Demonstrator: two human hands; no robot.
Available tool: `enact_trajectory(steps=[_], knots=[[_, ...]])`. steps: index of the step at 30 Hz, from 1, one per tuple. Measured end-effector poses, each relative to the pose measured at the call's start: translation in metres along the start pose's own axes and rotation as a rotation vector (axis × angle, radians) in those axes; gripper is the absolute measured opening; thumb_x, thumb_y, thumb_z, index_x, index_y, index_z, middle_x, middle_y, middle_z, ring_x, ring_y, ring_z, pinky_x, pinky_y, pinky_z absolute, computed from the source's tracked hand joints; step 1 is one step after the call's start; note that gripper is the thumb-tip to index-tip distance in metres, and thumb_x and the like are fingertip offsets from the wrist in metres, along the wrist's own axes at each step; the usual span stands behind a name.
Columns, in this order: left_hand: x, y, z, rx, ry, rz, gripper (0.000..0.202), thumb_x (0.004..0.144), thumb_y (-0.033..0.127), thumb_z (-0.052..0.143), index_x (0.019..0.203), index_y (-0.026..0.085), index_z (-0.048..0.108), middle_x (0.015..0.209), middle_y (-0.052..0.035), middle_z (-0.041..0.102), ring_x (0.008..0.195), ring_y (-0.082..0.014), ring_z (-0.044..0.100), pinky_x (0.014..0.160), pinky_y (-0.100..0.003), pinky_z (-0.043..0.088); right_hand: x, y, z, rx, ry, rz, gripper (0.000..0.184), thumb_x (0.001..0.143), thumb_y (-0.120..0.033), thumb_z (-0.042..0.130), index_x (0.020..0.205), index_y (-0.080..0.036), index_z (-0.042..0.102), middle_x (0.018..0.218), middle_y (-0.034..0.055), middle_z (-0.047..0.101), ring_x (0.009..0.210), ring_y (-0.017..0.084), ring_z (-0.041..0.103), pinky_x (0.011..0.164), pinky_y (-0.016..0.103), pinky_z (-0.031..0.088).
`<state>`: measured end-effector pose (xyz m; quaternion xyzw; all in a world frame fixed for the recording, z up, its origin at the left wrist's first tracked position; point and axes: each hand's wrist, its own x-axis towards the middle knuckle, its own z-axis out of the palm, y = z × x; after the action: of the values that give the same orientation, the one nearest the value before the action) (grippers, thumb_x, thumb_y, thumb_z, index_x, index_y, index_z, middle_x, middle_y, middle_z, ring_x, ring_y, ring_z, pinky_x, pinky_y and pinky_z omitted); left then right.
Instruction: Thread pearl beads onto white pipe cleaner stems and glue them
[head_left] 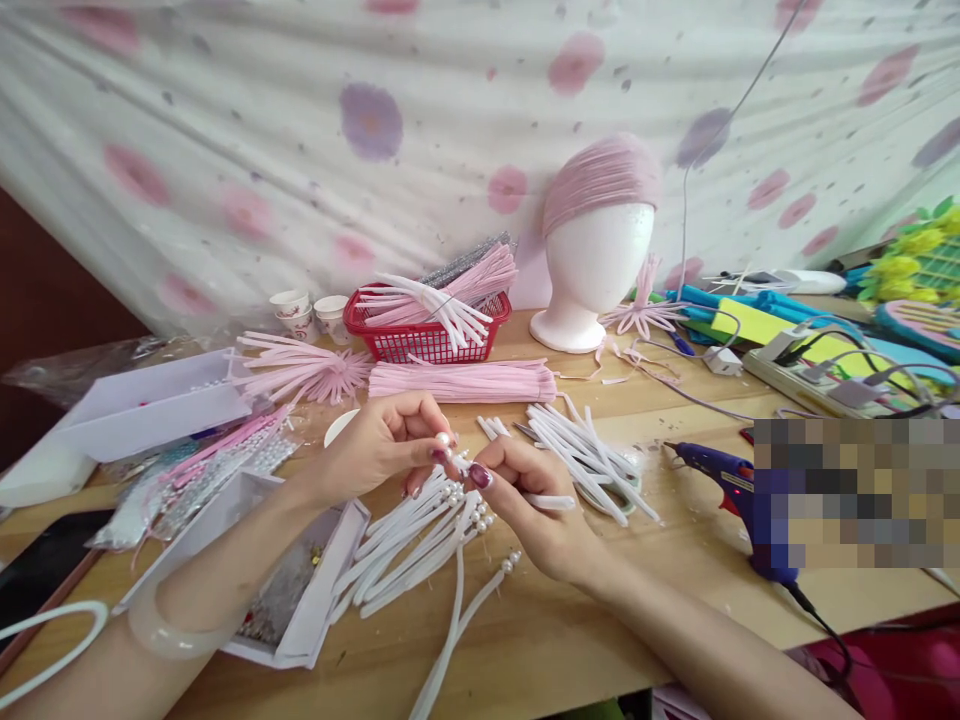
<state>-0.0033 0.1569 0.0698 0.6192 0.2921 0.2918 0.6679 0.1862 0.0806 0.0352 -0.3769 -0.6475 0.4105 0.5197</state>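
One pearl bead (pixel 444 440) sits pinched in the left hand (pixel 390 440), above the middle of the counter (pixel 570 640); the right hand (pixel 536 470) has a narrow grip on a white fuzzy stem (pixel 553 503). The stem should be light, soft and bendable, best taken near its tip; the bead, likely slippery.

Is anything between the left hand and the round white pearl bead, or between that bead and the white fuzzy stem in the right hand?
Nothing visible blocks the left hand: it pinches the round white pearl bead. Toward the white fuzzy stem in the right hand, fingertips crowd the gap, hiding whether bead and stem touch.
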Motion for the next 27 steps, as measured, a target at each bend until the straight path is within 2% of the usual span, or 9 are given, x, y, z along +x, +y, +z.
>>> enact_trajectory(steps=[4, 9, 12, 13, 16, 18, 22, 25, 27], knots=[[0.003, -0.004, 0.0, -0.103, 0.002, -0.006, 0.051, 0.063, 0.062, 0.092, 0.073, 0.016, 0.071, 0.054, 0.0024, 0.067, 0.036, -0.005, 0.046, 0.035, -0.018, 0.032, -0.003, 0.002, 0.001, 0.041, 0.038, -0.042, 0.032, 0.101, -0.045, 0.058, 0.078, -0.023, 0.058, 0.059, -0.0064, 0.043, 0.053, 0.013, 0.035, 0.051, 0.027, 0.029], [0.001, -0.004, 0.007, -0.206, 0.029, -0.031, 0.048, 0.063, 0.059, 0.094, 0.072, 0.015, 0.078, 0.056, 0.0022, 0.066, 0.035, -0.0008, 0.04, 0.036, -0.017, 0.026, -0.004, 0.006, 0.003, 0.077, 0.267, -0.111, 0.01, 0.099, -0.034, 0.066, 0.096, -0.026, 0.061, 0.063, -0.0083, 0.041, 0.052, 0.013, 0.034, 0.051, 0.027, 0.029], [-0.002, -0.003, 0.012, -0.252, 0.02, -0.062, 0.044, 0.064, 0.056, 0.095, 0.075, 0.016, 0.081, 0.057, 0.0024, 0.066, 0.037, -0.0002, 0.04, 0.036, -0.015, 0.026, -0.001, 0.005, 0.001, -0.003, 0.302, -0.167, 0.021, 0.09, -0.026, 0.078, 0.109, -0.028, 0.068, 0.059, -0.0107, 0.033, 0.049, 0.012, 0.03, 0.05, 0.027, 0.027], [-0.002, -0.003, 0.013, -0.262, 0.008, -0.077, 0.043, 0.064, 0.055, 0.095, 0.074, 0.016, 0.08, 0.056, 0.0024, 0.066, 0.037, -0.0003, 0.04, 0.036, -0.015, 0.026, 0.0, 0.005, 0.0, -0.026, 0.295, -0.181, 0.021, 0.089, -0.025, 0.079, 0.108, -0.028, 0.072, 0.058, -0.0101, 0.036, 0.049, 0.012, 0.031, 0.049, 0.027, 0.028], [-0.003, -0.005, 0.016, -0.268, -0.034, -0.126, 0.046, 0.064, 0.055, 0.095, 0.064, 0.013, 0.076, 0.055, -0.0001, 0.067, 0.037, -0.0015, 0.042, 0.036, -0.016, 0.027, 0.004, 0.003, -0.001, -0.016, 0.287, -0.189, 0.005, 0.089, -0.026, 0.078, 0.094, -0.026, 0.08, 0.064, -0.0031, 0.058, 0.052, 0.013, 0.041, 0.051, 0.028, 0.034], [-0.002, -0.007, 0.017, -0.264, -0.044, -0.139, 0.048, 0.064, 0.055, 0.094, 0.059, 0.013, 0.074, 0.056, -0.0021, 0.068, 0.037, -0.0026, 0.044, 0.036, -0.017, 0.03, 0.006, 0.002, -0.002, 0.007, 0.31, -0.156, 0.005, 0.089, -0.027, 0.077, 0.087, -0.025, 0.082, 0.068, 0.0005, 0.068, 0.054, 0.015, 0.046, 0.052, 0.029, 0.038], [0.0, -0.009, 0.017, -0.259, -0.017, -0.101, 0.044, 0.063, 0.055, 0.095, 0.068, 0.014, 0.08, 0.059, -0.0028, 0.072, 0.039, -0.0034, 0.045, 0.037, -0.017, 0.034, 0.007, 0.003, -0.003, -0.041, 0.385, -0.122, 0.009, 0.088, -0.028, 0.077, 0.088, -0.023, 0.085, 0.061, -0.0002, 0.067, 0.053, 0.015, 0.049, 0.051, 0.028, 0.039], [0.001, -0.01, 0.017, -0.255, 0.01, -0.057, 0.04, 0.064, 0.053, 0.095, 0.073, 0.016, 0.084, 0.06, -0.0031, 0.072, 0.04, -0.0031, 0.046, 0.038, -0.015, 0.036, 0.008, 0.005, -0.004, -0.154, 0.389, -0.192, 0.015, 0.091, -0.024, 0.071, 0.091, -0.018, 0.085, 0.061, -0.0004, 0.065, 0.054, 0.014, 0.049, 0.051, 0.026, 0.04], [0.0, -0.01, 0.018, -0.256, 0.031, -0.036, 0.038, 0.065, 0.053, 0.095, 0.079, 0.019, 0.086, 0.06, -0.0032, 0.073, 0.041, -0.0027, 0.047, 0.039, -0.014, 0.036, 0.008, 0.007, -0.004, -0.242, 0.383, -0.268, 0.018, 0.094, -0.02, 0.066, 0.094, -0.015, 0.084, 0.058, -0.0026, 0.059, 0.05, 0.011, 0.042, 0.048, 0.024, 0.036]])
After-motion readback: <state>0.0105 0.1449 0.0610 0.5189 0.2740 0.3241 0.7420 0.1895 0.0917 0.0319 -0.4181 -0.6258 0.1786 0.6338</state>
